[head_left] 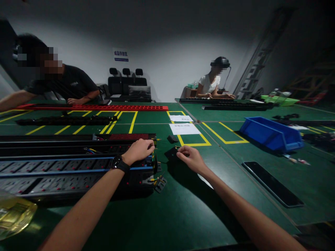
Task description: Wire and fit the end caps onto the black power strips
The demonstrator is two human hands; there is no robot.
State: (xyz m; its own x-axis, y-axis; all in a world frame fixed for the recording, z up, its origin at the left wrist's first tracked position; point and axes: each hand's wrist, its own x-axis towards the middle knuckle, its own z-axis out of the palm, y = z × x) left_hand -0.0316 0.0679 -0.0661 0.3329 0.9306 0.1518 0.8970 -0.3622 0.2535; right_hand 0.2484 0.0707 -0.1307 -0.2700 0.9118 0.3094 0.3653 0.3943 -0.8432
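At the near left edge of the green table (183,216) sits a clear plastic bag (13,212) with yellowish contents I cannot make out. Just beyond it lie the long power strips (65,174), side by side, their right ends close to the middle of the table. My left hand (138,150), with a dark watch (119,163) on the wrist, rests on the end of the upper strip, fingers curled together in a loose fist over the thin wires (154,179) that stick out there. My right hand (191,157) is just beside it, thumb and forefinger pinching the edge of a small black end piece (171,153) that lies on the table next to the strip ends. To my right a flat black panel (272,183) lies near the table's right edge. Farther on, a blue bin (270,134) stands tilted open; what it holds is hidden. Two white papers (184,128) lie by the yellow floor-style markings (225,139). At the far edge runs a red strip (104,107), where a person in black (70,85) leans, and another person in white (209,85) sits at the far right corner.
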